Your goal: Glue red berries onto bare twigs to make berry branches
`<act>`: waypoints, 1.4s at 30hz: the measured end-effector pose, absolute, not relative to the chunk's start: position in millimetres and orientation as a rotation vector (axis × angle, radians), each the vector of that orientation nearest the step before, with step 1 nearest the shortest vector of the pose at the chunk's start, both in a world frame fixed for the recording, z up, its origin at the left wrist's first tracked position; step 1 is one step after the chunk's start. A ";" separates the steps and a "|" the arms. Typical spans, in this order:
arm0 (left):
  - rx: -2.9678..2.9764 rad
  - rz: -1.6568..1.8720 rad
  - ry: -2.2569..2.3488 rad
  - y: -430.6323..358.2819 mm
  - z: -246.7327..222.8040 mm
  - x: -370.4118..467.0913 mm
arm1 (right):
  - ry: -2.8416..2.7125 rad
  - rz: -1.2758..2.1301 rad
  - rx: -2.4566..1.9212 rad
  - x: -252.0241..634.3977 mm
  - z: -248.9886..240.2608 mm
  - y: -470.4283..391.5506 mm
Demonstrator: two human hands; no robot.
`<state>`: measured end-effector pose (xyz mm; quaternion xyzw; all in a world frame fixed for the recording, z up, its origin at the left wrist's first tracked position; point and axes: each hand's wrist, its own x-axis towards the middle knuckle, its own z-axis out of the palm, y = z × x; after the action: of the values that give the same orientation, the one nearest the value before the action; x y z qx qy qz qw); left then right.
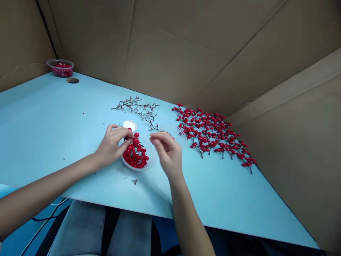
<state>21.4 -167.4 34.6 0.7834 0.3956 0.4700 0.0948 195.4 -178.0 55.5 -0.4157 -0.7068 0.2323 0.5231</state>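
Left hand (112, 143) pinches berries (136, 141); right hand (170, 153) narrow, holding unclear; a slack pinch could drop berries past the bowl's (151, 155) six-o'clock rim.

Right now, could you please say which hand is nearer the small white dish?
Left: the left hand is beside the small white dish, on its near side; the right hand is farther off, to the right.

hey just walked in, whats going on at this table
A person sits working with both hands over a clear bowl of red berries. The left hand appears to pinch a small berry sprig. The right hand is raised at the bowl's other side; whether it holds anything is unclear. Bare twigs lie beyond, with many berry-covered branches to the right.
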 end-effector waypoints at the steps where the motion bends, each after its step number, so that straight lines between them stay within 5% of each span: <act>1: 2.222 1.400 1.174 -166.0 34.6 21.0 | -1.627 0.481 -1.034 203.2 57.1 -175.3; 8: 1.417 1.296 0.995 -153.8 38.6 20.0 | -1.248 0.224 -1.249 251.4 55.4 -153.8; 19: 1.092 1.198 0.860 -149.6 40.5 19.3 | -1.962 0.150 -1.185 203.8 40.3 -164.1; 42: 2.084 1.422 1.044 -154.9 38.9 12.9 | -1.803 0.106 -1.073 183.0 45.4 -181.8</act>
<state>12.9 -154.9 38.9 0.7473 0.3743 0.5099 0.2039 183.0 -181.8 45.4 -0.4432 -0.7445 0.0438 0.4973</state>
